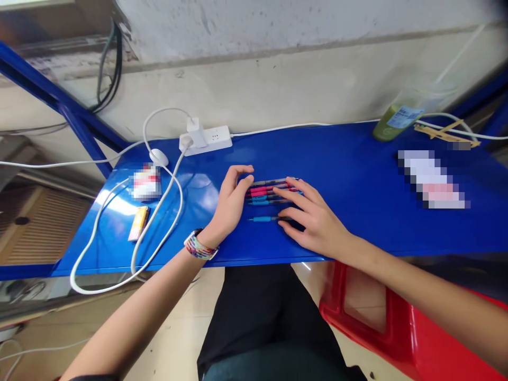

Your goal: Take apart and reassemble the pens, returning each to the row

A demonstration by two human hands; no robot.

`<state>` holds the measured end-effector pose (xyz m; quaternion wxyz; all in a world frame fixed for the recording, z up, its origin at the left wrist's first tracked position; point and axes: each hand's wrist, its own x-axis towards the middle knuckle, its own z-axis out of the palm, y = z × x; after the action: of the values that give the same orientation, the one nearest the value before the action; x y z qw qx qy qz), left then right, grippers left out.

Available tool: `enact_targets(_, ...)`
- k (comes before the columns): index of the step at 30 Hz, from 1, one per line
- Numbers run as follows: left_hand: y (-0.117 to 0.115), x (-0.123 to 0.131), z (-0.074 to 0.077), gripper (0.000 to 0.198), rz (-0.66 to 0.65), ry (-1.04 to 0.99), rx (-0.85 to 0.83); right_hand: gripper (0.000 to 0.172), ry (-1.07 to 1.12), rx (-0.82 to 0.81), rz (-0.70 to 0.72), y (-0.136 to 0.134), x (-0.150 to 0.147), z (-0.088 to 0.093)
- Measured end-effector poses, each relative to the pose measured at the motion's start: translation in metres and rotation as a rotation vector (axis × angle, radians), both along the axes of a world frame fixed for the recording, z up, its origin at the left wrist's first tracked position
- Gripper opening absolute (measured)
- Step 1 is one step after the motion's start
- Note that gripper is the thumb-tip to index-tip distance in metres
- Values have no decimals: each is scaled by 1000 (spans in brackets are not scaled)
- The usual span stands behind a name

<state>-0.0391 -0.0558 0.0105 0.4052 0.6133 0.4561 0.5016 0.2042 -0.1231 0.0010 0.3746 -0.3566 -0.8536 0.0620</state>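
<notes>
Several pens lie side by side on the blue tabletop between my hands. A clear pen with dark ends (272, 182) is farthest from me, then pens with pink grips (260, 189), then pens with blue grips (260, 201). My left hand (232, 203), with a woven multicoloured band at the wrist, rests at their left ends, thumb and forefinger apart, holding nothing. Closer to me, a separate blue-grip pen (262, 219) sits between the thumb and forefinger of my right hand (311, 217). Other fingers of that hand reach over the row, hiding the right ends.
A white power strip (218, 138) with plugs stands by the wall; white cables (177, 185) loop across the left side. A yellow box (138, 223) lies there. At right are a cup of green drink (395, 120) and a blurred-out item (432, 180). A red stool (400, 317) stands below.
</notes>
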Motion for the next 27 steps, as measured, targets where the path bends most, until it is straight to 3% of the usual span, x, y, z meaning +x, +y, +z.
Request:
enact_targets(3, -6, 2, 20, 19, -105, 164, 116, 13, 86, -56, 6, 12, 2, 10)
enact_targets(6, 1, 6, 41, 24, -224, 311, 215, 9, 227, -150, -111, 37, 3, 25)
enact_targets(10, 35, 13, 51, 15, -159, 243, 230, 20, 485, -318, -211, 85, 6, 37)
enact_targets(14, 76, 16, 42, 9, -110, 159, 203, 30, 781, -545, -91, 124, 9, 35)
enact_targets(17, 93, 15, 29, 15, -63, 117, 194, 33, 891, -685, -48, 138, 13, 29)
enact_targets(21, 96, 12, 16, 25, -53, 139, 205, 36, 876, -705, -53, 139, 19, 22)
enact_targets(27, 92, 7, 7, 43, -29, 175, 200, 32, 892, -735, -48, 144, 14, 23)
